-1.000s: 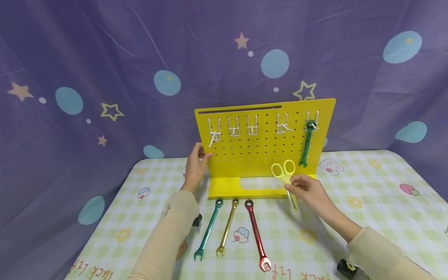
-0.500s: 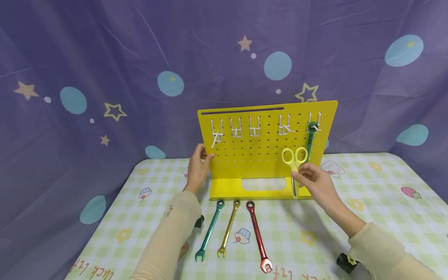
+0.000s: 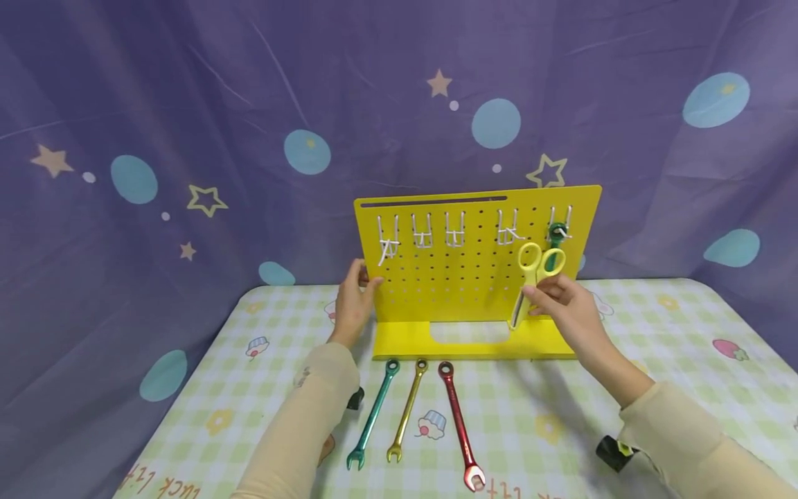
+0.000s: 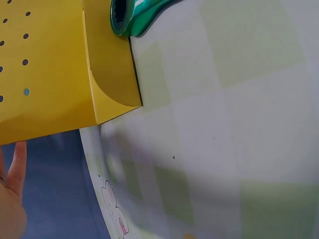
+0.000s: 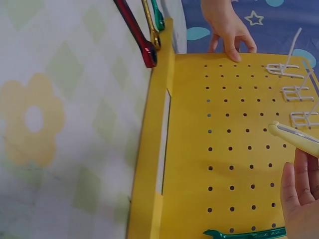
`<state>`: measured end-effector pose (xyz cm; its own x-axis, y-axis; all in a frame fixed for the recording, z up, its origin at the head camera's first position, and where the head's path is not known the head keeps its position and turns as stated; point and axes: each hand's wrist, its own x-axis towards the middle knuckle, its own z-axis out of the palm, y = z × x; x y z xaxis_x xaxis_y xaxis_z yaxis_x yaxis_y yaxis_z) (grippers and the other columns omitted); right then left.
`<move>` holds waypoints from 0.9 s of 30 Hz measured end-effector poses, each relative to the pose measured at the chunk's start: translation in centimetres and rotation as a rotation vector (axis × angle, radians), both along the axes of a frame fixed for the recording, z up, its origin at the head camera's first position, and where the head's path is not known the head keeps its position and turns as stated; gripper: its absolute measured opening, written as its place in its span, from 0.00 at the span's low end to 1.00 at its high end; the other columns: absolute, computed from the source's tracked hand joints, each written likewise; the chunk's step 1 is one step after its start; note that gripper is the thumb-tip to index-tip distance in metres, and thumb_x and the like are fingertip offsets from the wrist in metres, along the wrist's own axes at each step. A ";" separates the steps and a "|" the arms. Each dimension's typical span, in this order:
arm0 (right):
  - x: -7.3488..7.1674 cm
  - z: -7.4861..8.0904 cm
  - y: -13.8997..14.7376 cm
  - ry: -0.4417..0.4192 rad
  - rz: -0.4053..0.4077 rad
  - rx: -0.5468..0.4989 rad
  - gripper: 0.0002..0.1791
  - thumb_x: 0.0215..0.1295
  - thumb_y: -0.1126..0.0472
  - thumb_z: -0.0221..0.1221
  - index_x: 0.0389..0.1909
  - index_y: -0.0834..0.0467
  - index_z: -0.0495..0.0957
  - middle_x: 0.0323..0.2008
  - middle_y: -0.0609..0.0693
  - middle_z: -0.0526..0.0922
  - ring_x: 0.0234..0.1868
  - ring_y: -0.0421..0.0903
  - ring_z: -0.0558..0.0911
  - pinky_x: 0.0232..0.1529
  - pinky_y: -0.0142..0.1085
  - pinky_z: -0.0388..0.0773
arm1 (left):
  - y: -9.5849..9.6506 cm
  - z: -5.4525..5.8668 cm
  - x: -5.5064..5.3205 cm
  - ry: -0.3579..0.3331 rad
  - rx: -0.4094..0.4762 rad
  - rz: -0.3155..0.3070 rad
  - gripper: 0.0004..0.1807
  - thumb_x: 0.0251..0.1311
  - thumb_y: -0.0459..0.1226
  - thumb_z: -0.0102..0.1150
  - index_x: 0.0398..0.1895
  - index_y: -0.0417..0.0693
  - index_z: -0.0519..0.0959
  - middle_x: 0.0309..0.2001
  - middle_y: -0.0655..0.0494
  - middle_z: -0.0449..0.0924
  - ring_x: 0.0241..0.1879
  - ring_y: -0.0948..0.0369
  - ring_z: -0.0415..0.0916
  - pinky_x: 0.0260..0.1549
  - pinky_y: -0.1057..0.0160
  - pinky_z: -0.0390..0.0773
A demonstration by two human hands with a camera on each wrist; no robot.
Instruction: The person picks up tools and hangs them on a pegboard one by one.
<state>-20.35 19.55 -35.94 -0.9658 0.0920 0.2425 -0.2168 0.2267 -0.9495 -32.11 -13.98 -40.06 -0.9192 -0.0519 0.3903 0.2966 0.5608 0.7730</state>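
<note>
My left hand (image 3: 352, 305) grips the left edge of a yellow pegboard (image 3: 436, 294), thumb on the front face and fingers behind. In the left wrist view, only part of that hand (image 4: 14, 186) shows at the board's edge. My right hand (image 3: 570, 308) pinches yellow-handled scissors (image 3: 531, 277) by the shank, finger rings up and blades down, in front of the board's right half. From the right wrist view, the scissors' yellow tip (image 5: 279, 129) points towards the white hooks. A green wrench (image 3: 557, 232) hangs on the far-right hook, partly hidden behind the scissors and hand.
White wire hooks (image 3: 455, 232) line the upper board. Before its base lie a teal wrench (image 3: 374, 414), a gold wrench (image 3: 408, 410) and a red wrench (image 3: 458, 419) on the checked tablecloth (image 3: 262, 388). A purple patterned curtain (image 3: 386, 138) hangs behind.
The right hand has lifted the scissors up and to the right, from low by the board's base to just below the hanging green wrench's top. The left hand keeps its grip.
</note>
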 end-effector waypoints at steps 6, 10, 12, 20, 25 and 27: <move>-0.7 0.4 0.1 -0.035 -0.013 -0.006 0.23 0.70 0.51 0.61 0.50 0.68 0.71 0.34 0.34 0.83 0.33 0.39 0.83 0.39 0.30 0.81 | 0.1 -0.2 -0.2 0.008 -0.007 0.006 0.15 0.66 0.40 0.62 0.52 0.49 0.72 0.43 0.47 0.80 0.44 0.51 0.76 0.45 0.52 0.75; -1.5 0.1 -0.2 -0.042 -0.018 -0.028 0.24 0.69 0.51 0.62 0.50 0.68 0.71 0.35 0.36 0.83 0.34 0.37 0.82 0.39 0.31 0.82 | 0.2 -0.3 -0.2 -0.002 -0.008 0.011 0.15 0.66 0.41 0.61 0.52 0.49 0.72 0.42 0.48 0.80 0.43 0.52 0.76 0.45 0.53 0.75; -2.0 -0.1 -0.3 -0.049 -0.022 -0.024 0.25 0.69 0.50 0.62 0.51 0.68 0.71 0.36 0.37 0.83 0.35 0.37 0.82 0.39 0.31 0.82 | 0.2 -0.4 -0.2 -0.003 -0.007 0.012 0.14 0.67 0.41 0.61 0.51 0.49 0.72 0.42 0.48 0.79 0.43 0.52 0.75 0.45 0.53 0.75; -3.8 -0.7 -0.8 -0.096 -0.021 0.004 0.28 0.69 0.47 0.60 0.54 0.68 0.72 0.42 0.48 0.84 0.37 0.38 0.82 0.43 0.35 0.82 | 0.2 -0.3 0.3 -0.016 -0.018 0.030 0.14 0.67 0.40 0.61 0.51 0.49 0.72 0.42 0.48 0.78 0.44 0.52 0.75 0.43 0.52 0.75; -4.8 -0.4 -1.1 -0.111 -0.040 0.020 0.27 0.70 0.49 0.60 0.55 0.68 0.71 0.47 0.55 0.83 0.37 0.39 0.82 0.46 0.41 0.82 | 0.2 -0.2 0.2 -0.010 -0.017 0.036 0.13 0.67 0.40 0.61 0.51 0.50 0.72 0.41 0.48 0.79 0.44 0.51 0.75 0.43 0.53 0.75; -5.1 -0.2 -1.1 -0.114 -0.044 0.031 0.27 0.71 0.49 0.59 0.56 0.68 0.71 0.49 0.57 0.82 0.37 0.40 0.82 0.46 0.40 0.82 | 0.2 -0.2 0.2 -0.006 -0.012 0.034 0.14 0.67 0.40 0.61 0.51 0.50 0.72 0.41 0.48 0.79 0.44 0.51 0.75 0.43 0.53 0.75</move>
